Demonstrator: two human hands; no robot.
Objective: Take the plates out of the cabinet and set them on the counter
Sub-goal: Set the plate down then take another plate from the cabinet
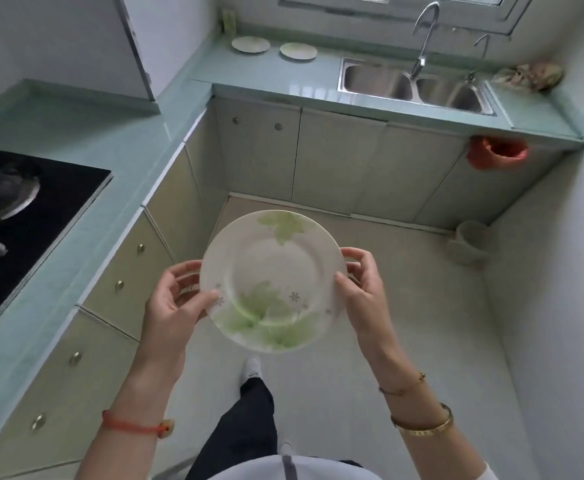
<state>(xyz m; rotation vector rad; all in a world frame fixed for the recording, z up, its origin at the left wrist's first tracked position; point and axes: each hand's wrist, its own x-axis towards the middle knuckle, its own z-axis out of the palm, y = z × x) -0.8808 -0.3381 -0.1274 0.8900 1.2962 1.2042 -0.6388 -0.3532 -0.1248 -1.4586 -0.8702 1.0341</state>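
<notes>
I hold a white plate (272, 275) with green leaf prints level in front of me, above the floor. My left hand (176, 299) grips its left rim and my right hand (359, 289) grips its right rim, thumbs on top. Two more white plates lie side by side on the pale green counter (283, 74) at the far end: one plate (250, 44) on the left, the other plate (298, 50) just right of it. All lower cabinet doors (335, 161) in view are closed.
A double steel sink (415, 86) with a tall tap (425, 32) sits right of the plates. A black gas hob (13, 216) fills the left counter. A red bag (496, 152) hangs from the counter's right end, with a small bin (470, 242) on the floor below.
</notes>
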